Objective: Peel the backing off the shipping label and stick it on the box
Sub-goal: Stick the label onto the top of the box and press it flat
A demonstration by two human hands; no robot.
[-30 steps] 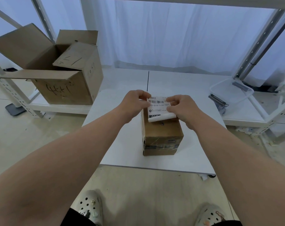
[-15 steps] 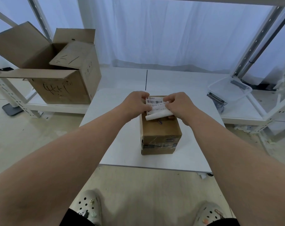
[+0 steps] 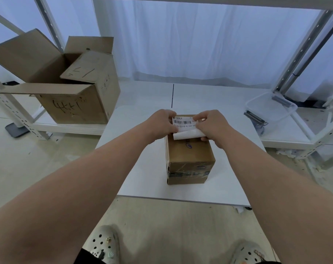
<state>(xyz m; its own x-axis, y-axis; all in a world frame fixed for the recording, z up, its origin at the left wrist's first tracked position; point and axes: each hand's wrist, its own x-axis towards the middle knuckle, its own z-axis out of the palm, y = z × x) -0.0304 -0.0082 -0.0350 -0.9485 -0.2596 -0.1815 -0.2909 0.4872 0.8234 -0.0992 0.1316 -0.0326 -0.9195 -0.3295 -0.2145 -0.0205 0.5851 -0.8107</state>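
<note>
The left hand (image 3: pixel 160 125) pinches the left edge of the shipping label (image 3: pixel 183 123), thumb curled onto its printed face, and the right hand (image 3: pixel 212 127) pinches the right edge, fingers bent over the barcode end. The label sits on the far part of the top of the small cardboard box (image 3: pixel 189 156), barcode facing up. Its white backing (image 3: pixel 188 134) curls into a loose roll along the label's near edge, with one right fingertip showing just beneath the roll. The box stands on the white table (image 3: pixel 142 180), near its middle, with clear tape across its near side. To the far left, a large open cardboard box (image 3: pixel 74 105) with handwritten marks sits on a low white shelf. To the far right lies a clear plastic container (image 3: pixel 271 109)
</note>
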